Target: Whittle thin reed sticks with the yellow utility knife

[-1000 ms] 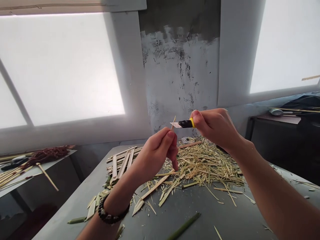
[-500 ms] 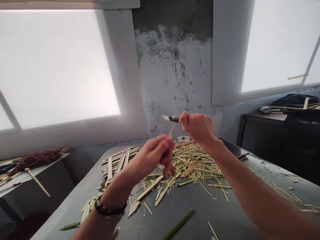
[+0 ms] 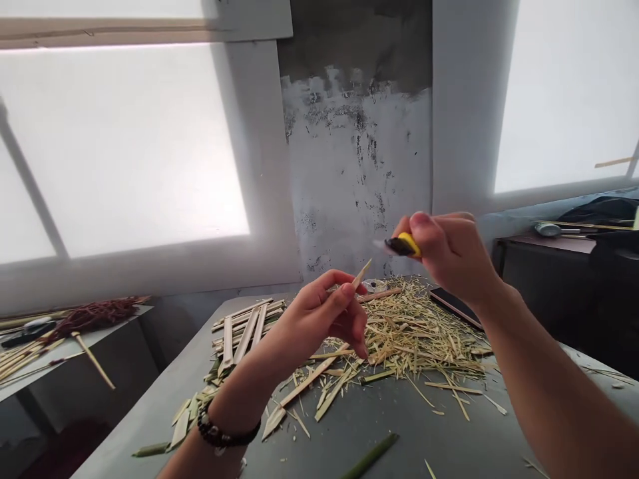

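From the head view, my left hand (image 3: 324, 313) pinches a thin bamboo sliver (image 3: 361, 274) between thumb and forefinger, closed on its lower end so that only the pointed tip pokes up and to the right, clear of the fingers. My right hand (image 3: 452, 256) is wrapped shut around a knife (image 3: 402, 245) with a yellow and black body; the blade points left and is blurred, and it sits up and to the right of the sliver tip, apart from it, not touching. Both hands are raised above the table (image 3: 379, 426), over a heap of pale shavings (image 3: 414, 332). I judge the sliver to be very light, stiff along its length but easy to snap or split if bent, and smooth enough to twist in a loose pinch, so the hold belongs low on the shaft, close to the part being worked, with the fingers kept behind the blade's path. The knife looks light too; its grip is best taken on the body, thumb near the yellow end. To the left on the table lies a row of flat strips (image 3: 244, 329), with a green stalk (image 3: 372, 454) near the front edge and a dark phone (image 3: 456, 306) beyond the heap on the right. A bead bracelet (image 3: 219, 434) circles my left wrist.
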Tool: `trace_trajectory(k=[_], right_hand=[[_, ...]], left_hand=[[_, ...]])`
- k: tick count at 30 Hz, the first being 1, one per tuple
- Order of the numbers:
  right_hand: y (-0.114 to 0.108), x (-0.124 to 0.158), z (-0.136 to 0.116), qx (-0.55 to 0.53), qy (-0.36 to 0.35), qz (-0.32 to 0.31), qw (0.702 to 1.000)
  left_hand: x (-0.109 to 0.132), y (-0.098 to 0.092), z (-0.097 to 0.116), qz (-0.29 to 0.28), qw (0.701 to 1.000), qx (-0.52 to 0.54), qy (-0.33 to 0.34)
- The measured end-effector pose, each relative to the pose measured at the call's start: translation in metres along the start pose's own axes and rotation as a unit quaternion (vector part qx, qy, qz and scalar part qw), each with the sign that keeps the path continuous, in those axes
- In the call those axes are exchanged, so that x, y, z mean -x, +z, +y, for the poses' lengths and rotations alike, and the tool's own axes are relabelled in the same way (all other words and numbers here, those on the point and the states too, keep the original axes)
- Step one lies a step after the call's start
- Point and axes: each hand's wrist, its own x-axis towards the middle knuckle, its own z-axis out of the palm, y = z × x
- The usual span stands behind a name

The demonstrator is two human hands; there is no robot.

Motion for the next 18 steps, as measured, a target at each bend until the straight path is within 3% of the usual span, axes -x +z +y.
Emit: trace_trajectory(k=[3,8,15,18], right_hand=[[0.007,0.002,-0.002,0.017,-0.058,-0.048,0.997],[0.008,0.002,-0.004,0.076,-0.074,-0.071,0.992],[0.016,0.005,-0.003,0.085,-0.076,-0.068,0.991],[0.020,0.004,-0.001,0.104,-0.064,-0.029,0.992]], left_hand=[[-0.001,-0.003,-0.001,0.019,0.999,0.046,0.019],[0.000,0.000,0.000,0.046,0.991,0.113,0.049],[0.003,0.004,0.005,-0.016,0.983,0.181,0.026],[0.004,0.011,0.006,-0.034,0.967,0.254,-0.012]])
